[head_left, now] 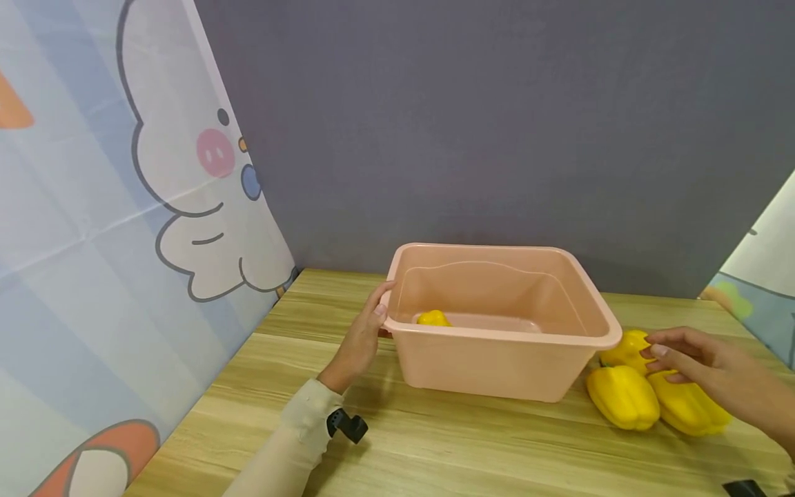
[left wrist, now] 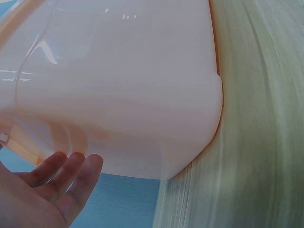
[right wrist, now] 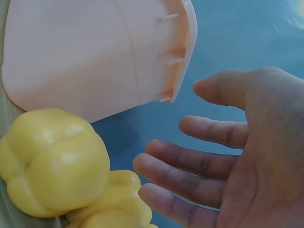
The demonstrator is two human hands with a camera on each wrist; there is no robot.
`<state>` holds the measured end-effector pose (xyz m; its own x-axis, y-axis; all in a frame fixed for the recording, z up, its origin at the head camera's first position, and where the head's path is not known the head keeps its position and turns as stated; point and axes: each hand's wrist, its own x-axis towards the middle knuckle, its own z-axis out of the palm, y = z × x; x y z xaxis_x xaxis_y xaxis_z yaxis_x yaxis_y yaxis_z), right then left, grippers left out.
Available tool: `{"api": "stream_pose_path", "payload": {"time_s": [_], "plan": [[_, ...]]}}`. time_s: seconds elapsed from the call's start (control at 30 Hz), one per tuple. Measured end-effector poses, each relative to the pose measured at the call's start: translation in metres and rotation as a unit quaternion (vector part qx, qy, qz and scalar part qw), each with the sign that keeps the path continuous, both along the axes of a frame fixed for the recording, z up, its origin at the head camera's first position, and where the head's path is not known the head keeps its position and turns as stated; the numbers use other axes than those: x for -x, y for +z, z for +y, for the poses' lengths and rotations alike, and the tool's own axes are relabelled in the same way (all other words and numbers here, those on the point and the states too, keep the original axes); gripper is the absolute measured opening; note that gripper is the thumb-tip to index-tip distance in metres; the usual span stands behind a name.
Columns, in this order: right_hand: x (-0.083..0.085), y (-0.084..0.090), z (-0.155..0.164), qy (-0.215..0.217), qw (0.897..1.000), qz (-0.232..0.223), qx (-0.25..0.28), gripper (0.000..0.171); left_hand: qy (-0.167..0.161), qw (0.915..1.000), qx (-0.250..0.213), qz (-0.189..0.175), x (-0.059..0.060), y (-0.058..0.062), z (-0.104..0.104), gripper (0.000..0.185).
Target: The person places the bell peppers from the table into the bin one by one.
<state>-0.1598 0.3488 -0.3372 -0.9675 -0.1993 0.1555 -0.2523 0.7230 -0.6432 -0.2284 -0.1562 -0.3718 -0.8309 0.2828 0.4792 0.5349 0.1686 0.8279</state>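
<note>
A pink plastic basin (head_left: 491, 362) stands upright on the table, with one yellow bell pepper (head_left: 434, 318) inside near its front left. My left hand (head_left: 361, 338) grips the basin's left rim; in the left wrist view its fingers (left wrist: 78, 173) lie under the rim, against the outer wall. To the right of the basin, several yellow bell peppers (head_left: 623, 398) sit bunched on the table. Over them hovers my right hand (head_left: 708, 362), fingers loosely spread and holding nothing. In the right wrist view, a gap separates that hand (right wrist: 251, 152) from the nearest pepper (right wrist: 57, 164).
The wooden table (head_left: 447, 449) meets a grey panel (head_left: 497, 124) behind the basin. On the left rises a cartoon-printed sheet (head_left: 81, 276). Another printed sheet (head_left: 767, 276) borders the table's right side.
</note>
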Motion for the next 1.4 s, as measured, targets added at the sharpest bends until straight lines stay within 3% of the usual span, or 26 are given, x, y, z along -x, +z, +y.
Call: {"api": "stream_pose_path", "payload": {"time_s": [0.33,0.57,0.8,1.1,1.4], "plan": [[0.003,0.000,0.000,-0.027,0.998,-0.026,-0.043,0.050,-0.006,0.9999,-0.010,0.000,0.001,0.000,-0.003,0.055],[0.005,-0.006,0.001,-0.022,0.994,0.049,-0.094,0.035,0.002,0.9999,-0.015,0.001,0.001,0.000,-0.002,0.054],[0.003,-0.016,-0.008,-0.015,0.995,0.061,-0.083,0.035,-0.001,0.9999,-0.015,0.001,0.000,-0.001,-0.003,0.054],[0.002,-0.027,-0.008,-0.003,0.990,0.120,-0.079,0.034,-0.004,0.9999,-0.010,0.003,0.000,-0.002,-0.003,0.054],[0.000,-0.028,-0.014,-0.026,0.977,0.133,-0.162,0.046,-0.011,0.9999,-0.010,0.003,0.002,-0.001,-0.001,0.057]]}}
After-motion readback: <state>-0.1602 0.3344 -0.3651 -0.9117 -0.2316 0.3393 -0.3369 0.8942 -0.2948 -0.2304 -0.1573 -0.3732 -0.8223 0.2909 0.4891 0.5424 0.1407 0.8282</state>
